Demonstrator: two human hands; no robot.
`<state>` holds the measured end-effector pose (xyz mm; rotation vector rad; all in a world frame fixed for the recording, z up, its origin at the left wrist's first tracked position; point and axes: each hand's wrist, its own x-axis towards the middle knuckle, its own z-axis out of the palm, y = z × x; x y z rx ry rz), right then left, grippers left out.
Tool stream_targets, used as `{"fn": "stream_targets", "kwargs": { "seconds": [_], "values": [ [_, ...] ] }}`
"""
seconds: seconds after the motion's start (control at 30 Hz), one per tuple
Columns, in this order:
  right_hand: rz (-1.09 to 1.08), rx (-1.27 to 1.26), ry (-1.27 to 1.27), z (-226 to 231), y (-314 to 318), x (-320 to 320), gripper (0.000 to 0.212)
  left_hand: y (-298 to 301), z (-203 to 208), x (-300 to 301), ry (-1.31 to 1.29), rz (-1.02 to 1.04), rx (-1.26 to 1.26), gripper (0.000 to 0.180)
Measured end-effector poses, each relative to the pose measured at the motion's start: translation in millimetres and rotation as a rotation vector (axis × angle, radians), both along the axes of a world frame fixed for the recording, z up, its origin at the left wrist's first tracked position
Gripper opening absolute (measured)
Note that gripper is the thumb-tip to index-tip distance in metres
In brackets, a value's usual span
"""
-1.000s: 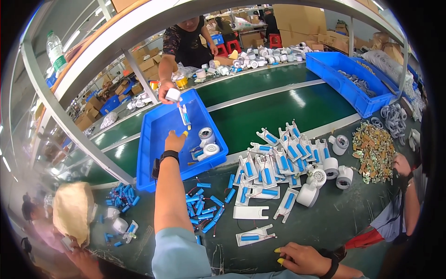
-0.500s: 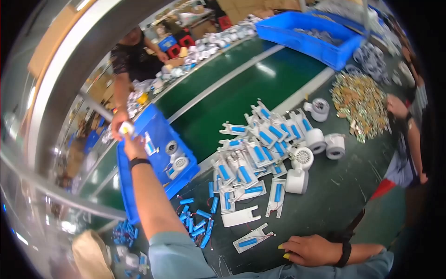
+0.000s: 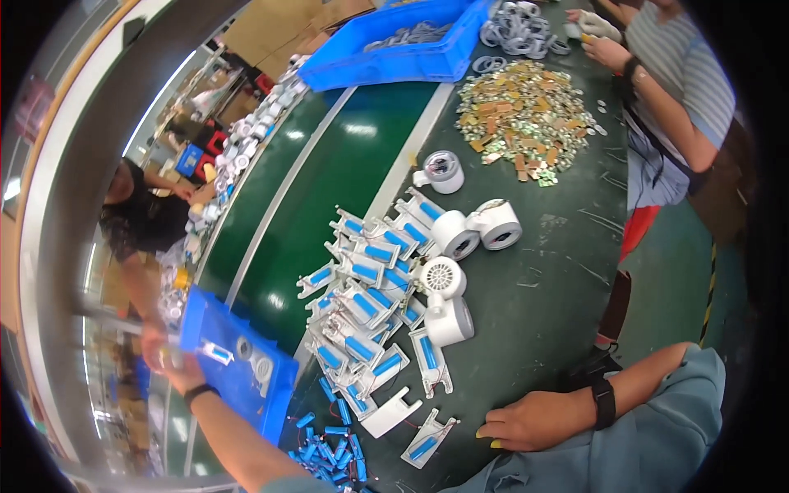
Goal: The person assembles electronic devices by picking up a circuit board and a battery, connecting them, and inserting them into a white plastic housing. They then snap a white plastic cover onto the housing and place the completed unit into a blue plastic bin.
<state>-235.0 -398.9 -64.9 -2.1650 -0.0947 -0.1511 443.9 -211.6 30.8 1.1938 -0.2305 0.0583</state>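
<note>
My left hand (image 3: 182, 374) reaches out over the left end of a blue crate (image 3: 246, 320) and meets a co-worker's hand (image 3: 154, 345). Blur smears both, with a small pale thing between them; I cannot tell who grips it. Resting on the dark table, my right hand (image 3: 530, 422) has loosely bent fingers and nothing in it. Beside it lies a flat white housing with a blue battery cell (image 3: 429, 440), and a bare white housing (image 3: 392, 412). Beyond these is a heap of similar housings with blue cells (image 3: 362, 304). Loose blue cells (image 3: 329, 448) lie near my left forearm.
Several round white fan heads (image 3: 450, 320) stand right of the heap. Farther off are a pile of small circuit boards (image 3: 522, 115), grey rings (image 3: 522, 31) and another blue crate (image 3: 394, 49). A green conveyor belt (image 3: 329, 164) runs behind. Another person works at the far right.
My view has swung to the right, so the table things sit farther left. The two meeting hands still touch or nearly touch, now blurred. My right hand stays on the table.
</note>
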Motion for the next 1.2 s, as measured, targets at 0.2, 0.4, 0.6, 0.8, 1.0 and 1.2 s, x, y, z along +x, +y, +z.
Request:
{"fn": "stream_targets", "kwargs": {
  "seconds": [0.2, 0.4, 0.6, 0.8, 1.0, 1.2],
  "values": [
    [0.020, -0.024, -0.008, -5.1, -0.7, -1.9, 0.026, 7.2, 7.0, -32.9, -0.005, 0.030, -0.028, 0.037],
    [0.092, -0.072, 0.045, -1.5, -0.1, -0.6, 0.032, 47.3, 57.0, -110.8, -0.073, 0.127, 0.009, 0.050],
    [0.107, -0.043, 0.052, 1.1, -3.1, -4.4, 0.031, 88.8, 84.6, -204.5, -0.182, 0.052, -0.058, 0.052],
    [0.179, 0.031, 0.136, 20.1, -7.1, -13.3, 0.033, 119.7, 75.6, -318.1, -0.243, -0.384, -0.023, 0.064],
    [0.187, 0.276, 0.152, 44.9, -6.7, -19.8, 0.035, 100.8, 43.8, -438.1, -0.197, -0.450, 0.057, 0.079],
    [0.132, 0.803, 0.055, 59.7, 11.4, 2.9, 0.065, 35.6, 31.8, -523.7, 0.094, -0.711, 0.253, 0.092]
  ]
}}
